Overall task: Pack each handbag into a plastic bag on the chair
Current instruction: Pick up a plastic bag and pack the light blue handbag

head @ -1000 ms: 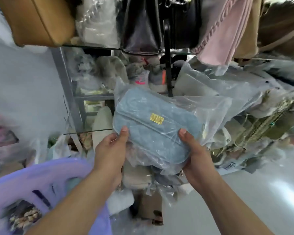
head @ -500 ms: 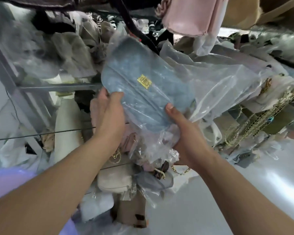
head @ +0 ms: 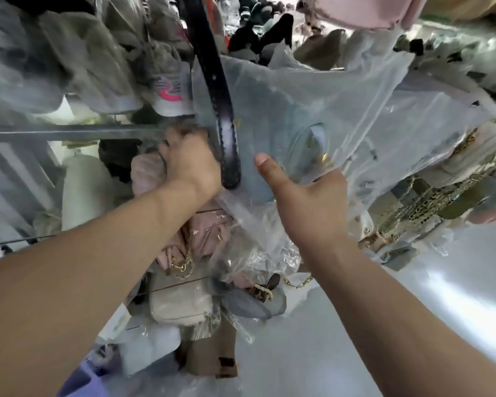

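The blue handbag [head: 272, 118] is already inside a clear plastic bag [head: 364, 90], so for this piece the packing itself looks done; what seems left is setting it down somewhere. It is held up high in front of crowded shelves, with a black strap [head: 226, 124] hanging across its front. The left hand [head: 191, 161] is curled round the left edge of the wrapped bag, though blur hides just how the fingers lie. The right hand [head: 307, 196] grips the lower right part, thumb laid on the front of the plastic and the other fingers out of sight behind it. The two hands are apart, one at each side. Below them lie other wrapped pieces: pink handbags [head: 204, 239] with gold chains and a beige purse [head: 181, 308], which suggests several are finished too. A pink bag [head: 370, 10] at the top shows no plastic that I can make out, so more probably remain. A purple plastic edge [head: 89, 379] shows at the bottom left; whether that is the chair cannot be told.
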The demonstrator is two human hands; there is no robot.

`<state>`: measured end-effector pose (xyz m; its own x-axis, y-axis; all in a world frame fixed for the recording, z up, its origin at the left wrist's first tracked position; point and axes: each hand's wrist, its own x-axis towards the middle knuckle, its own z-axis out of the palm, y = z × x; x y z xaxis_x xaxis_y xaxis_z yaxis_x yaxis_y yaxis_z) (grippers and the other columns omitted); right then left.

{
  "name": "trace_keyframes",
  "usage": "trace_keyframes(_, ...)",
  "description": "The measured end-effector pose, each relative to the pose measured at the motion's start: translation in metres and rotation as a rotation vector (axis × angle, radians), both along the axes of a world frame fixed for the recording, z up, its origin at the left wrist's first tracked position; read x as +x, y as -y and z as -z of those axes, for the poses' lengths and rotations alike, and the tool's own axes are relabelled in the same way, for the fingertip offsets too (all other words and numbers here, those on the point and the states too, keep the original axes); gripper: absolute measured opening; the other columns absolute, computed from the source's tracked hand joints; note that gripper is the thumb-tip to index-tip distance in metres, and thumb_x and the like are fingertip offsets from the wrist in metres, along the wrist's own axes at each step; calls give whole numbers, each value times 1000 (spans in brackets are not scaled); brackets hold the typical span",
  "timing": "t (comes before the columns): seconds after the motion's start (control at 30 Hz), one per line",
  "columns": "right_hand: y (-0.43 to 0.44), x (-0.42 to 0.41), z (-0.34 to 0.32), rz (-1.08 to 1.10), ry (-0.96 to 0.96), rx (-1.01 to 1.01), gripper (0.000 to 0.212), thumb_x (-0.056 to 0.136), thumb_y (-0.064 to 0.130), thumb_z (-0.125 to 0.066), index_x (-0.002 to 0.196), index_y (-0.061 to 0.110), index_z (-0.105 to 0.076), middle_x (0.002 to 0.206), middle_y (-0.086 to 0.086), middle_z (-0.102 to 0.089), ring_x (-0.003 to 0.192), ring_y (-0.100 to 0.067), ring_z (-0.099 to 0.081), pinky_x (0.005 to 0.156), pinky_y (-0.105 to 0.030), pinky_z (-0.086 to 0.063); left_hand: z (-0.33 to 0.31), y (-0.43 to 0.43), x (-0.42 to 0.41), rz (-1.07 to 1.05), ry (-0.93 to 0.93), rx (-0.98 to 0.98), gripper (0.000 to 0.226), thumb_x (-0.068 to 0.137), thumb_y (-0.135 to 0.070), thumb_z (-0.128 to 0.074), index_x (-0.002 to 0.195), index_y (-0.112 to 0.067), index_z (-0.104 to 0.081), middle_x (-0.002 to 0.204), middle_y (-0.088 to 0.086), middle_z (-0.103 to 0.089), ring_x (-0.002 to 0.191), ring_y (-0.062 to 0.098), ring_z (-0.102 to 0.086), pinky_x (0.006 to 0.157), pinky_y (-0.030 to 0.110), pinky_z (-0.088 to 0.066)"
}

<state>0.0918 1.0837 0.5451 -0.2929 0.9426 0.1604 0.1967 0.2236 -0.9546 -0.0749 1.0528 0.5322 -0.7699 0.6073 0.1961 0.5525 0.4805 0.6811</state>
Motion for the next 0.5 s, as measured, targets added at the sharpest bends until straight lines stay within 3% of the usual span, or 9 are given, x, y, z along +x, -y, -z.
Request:
trace_keyframes(0.07,4,-11,3,44,33,21,59,65,69,-82,103,24,-73,88,16,-76,81,-8,-74,75,-35,-63,-2,0,-5,-1,-5,-53,24,89,-18,-63,112,-12,-63,112,4,-67,107,25,-62,88,32,-48)
trace_keyframes(0.13,5,-18,6,92,13,15,78,61,73,-81,121,25,-69,105,16,-77,98,-9,-74,88,-40,-61,-6,2,-6,48,57,50,32,83,-22,-60,113,-12,-64,109,4,-70,104,24,-66,89,31,-52)
trace_keyframes(0.23,8,-25,4,158,-27,-19,76,62,68,-84,127,33,-64,112,20,-74,104,-4,-71,95,-38,-57,-20,3,-2,92,208,141,32,84,-23,-55,107,-3,-62,97,8,-64,94,26,-62,77,24,-44)
trace_keyframes(0.27,9,-28,4,175,-50,-35,75,63,65,-85,128,34,-63,112,20,-74,104,-3,-71,96,-38,-57,-28,4,-1,72,262,152,25,84,-21,-56,99,-2,-62,97,15,-64,95,31,-62,72,27,-42)
trace_keyframes(0.3,11,-30,3,186,-71,-46,76,63,63,-86,129,34,-62,113,20,-73,104,-2,-70,97,-37,-57,-30,2,-4,74,345,161,33,81,-22,-56,102,3,-64,107,22,-66,94,33,-63,70,26,-46)
trace_keyframes(0.37,16,-36,2,211,-99,-59,78,62,60,-89,130,38,-57,115,20,-72,106,-3,-69,98,-36,-56,-32,1,-8,56,384,114,64,78,-27,-58,132,6,-55,133,14,-58,85,19,-60,56,7,-47)
trace_keyframes(0.4,19,-39,2,225,-110,-62,80,62,60,-90,130,39,-54,117,20,-70,108,-5,-68,99,-36,-55,-28,3,-11,51,372,83,70,80,-29,-61,143,-1,-48,135,7,-54,88,18,-60,53,0,-42)
trace_keyframes(0.43,21,-40,2,235,-120,-68,81,61,59,-90,129,41,-51,118,21,-68,109,-6,-67,99,-34,-54,-23,6,-14,69,350,74,67,79,-35,-60,141,-10,-55,132,5,-58,98,23,-63,62,1,-47)
trace_keyframes(0.5,25,-42,3,240,-134,-90,72,61,58,-91,116,49,-46,116,23,-64,109,-6,-64,96,-30,-51,-19,15,-10,166,328,13,44,71,-37,-57,109,-23,-72,117,3,-68,111,27,-62,99,26,-50)
